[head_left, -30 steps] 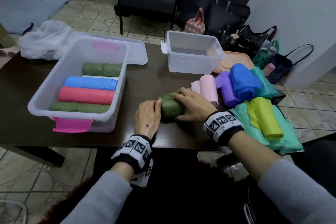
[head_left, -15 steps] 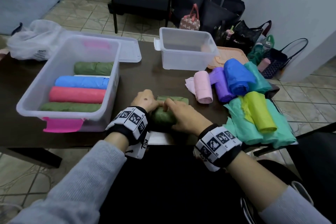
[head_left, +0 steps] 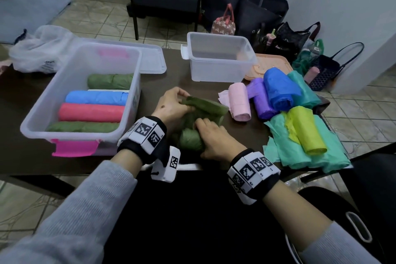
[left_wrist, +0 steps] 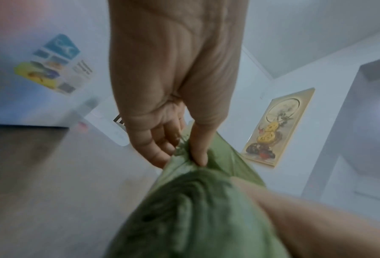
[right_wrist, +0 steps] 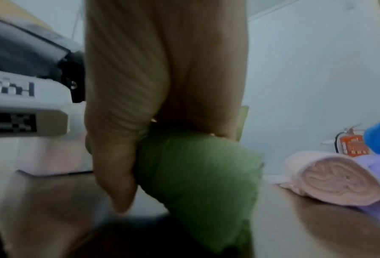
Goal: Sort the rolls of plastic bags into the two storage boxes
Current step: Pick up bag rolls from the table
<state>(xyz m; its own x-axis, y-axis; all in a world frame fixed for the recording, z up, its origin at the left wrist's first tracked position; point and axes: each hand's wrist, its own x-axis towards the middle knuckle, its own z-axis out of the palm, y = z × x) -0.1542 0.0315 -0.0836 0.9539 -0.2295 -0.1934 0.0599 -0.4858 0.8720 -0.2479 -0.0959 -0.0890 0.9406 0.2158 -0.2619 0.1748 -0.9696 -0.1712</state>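
Two hands on green roll [head_left: 194,126], near bench [head_left: 12,148] edge | left hand [head_left: 171,105] pinches loose flap, right hand [head_left: 214,141] grips body | step: tidying roll | next: carry left into big box [head_left: 81,66], likely.

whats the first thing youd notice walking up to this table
Both hands meet at the table's near edge on a dark green roll of plastic bags: the left hand pinches its loose end, the right hand grips the roll. To the left, a large clear storage box with pink latches holds green, blue and pink-red rolls, while a bright heap of pink, purple, blue, yellow and teal rolls lies at the right.
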